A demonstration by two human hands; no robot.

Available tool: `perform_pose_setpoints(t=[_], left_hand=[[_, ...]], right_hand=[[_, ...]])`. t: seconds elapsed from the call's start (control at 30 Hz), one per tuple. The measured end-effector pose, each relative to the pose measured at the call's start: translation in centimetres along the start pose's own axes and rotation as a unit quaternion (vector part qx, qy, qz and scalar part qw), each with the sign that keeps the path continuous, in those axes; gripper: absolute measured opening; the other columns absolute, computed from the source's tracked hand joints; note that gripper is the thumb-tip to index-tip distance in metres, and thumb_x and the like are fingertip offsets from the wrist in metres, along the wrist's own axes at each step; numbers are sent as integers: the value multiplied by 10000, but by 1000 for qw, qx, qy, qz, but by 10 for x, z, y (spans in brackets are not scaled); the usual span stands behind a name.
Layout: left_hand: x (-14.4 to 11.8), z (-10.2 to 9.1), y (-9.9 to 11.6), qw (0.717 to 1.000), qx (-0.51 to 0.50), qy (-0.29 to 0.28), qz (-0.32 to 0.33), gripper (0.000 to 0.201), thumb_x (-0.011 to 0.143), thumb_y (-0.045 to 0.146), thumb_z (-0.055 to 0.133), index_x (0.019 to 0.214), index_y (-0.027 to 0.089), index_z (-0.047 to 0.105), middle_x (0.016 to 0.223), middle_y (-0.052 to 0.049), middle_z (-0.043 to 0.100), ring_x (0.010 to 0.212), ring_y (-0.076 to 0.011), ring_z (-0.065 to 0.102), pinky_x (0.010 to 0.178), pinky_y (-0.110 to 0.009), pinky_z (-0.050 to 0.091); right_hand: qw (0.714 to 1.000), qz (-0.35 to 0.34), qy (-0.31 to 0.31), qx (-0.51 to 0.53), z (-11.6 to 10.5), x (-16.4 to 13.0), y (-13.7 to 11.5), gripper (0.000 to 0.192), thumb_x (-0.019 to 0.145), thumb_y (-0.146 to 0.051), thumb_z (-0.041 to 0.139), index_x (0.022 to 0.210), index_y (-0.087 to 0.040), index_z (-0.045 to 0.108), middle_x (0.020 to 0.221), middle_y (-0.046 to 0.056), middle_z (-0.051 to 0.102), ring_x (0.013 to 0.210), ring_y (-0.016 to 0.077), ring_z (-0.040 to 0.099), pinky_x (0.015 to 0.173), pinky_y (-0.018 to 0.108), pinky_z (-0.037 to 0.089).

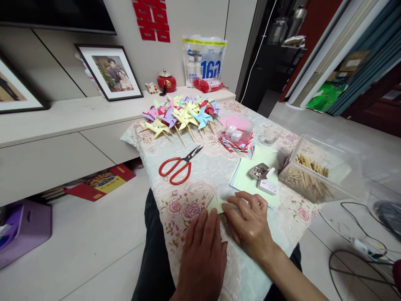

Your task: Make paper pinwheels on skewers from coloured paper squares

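Floral tablecloth point(194, 200) bears red scissors point(179, 166) beside pale tiled floor point(94, 246).

Red-handled scissors point(179, 167) lay at the centre of the floral tablecloth point(213, 167). Behind them, toward upper centre, sat a heap of paper pinwheels point(181, 115). At right stood a clear box of wooden sticks point(308, 175). A framed photo point(109, 72) leaned at upper left.

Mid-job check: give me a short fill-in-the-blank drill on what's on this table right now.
1. Both hands, left hand and right hand, press on a pale ____ paper sheet.
2. The red-handled scissors lie with blades ____.
3. The clear plastic box holds wooden ____.
4. The heap of folded paper pinwheels lies at the table's ____ end.

Missing words: yellow; open; sticks; far
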State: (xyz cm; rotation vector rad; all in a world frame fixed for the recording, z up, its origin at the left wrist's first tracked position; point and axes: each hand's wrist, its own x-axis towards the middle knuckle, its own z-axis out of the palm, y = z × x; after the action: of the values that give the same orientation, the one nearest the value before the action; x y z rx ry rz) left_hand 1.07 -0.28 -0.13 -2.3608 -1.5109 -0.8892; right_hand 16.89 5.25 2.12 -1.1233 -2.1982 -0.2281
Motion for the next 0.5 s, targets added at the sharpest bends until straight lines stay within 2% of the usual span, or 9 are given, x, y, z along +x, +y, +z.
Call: perform_pose_setpoints(t=[0.2,0.4,0.5], left_hand=[[3,-1,3,1000,-10,11,-6,358,924,114,499,1255,32,611,1284,-147,680,1199,-288,596,1045,-424,406],[1,-3,4,1000,-11,6,-12,378,928,138,469,1270,37,593,1252,-159,682,1145,-265,620,998,-387,460],[-2,-4,8,999,-31,-14,-15,445,926,153,444,1349,44,530,1299,-173,645,1182,-250,605,967,-357,497]], right_hand=[[1000,6,-9,-6,-3,1,-5,190,945,-138,519,1061,-168,665,962,85,722,946,274,588,859,485,325],[999,11,-9,30,-2,0,-5,188,949,-125,529,1075,-137,668,925,106,700,820,237,532,706,392,390],[998,31,2,54,0,-1,-6,203,938,-102,524,1068,-126,679,929,129,670,770,226,492,670,375,424]])
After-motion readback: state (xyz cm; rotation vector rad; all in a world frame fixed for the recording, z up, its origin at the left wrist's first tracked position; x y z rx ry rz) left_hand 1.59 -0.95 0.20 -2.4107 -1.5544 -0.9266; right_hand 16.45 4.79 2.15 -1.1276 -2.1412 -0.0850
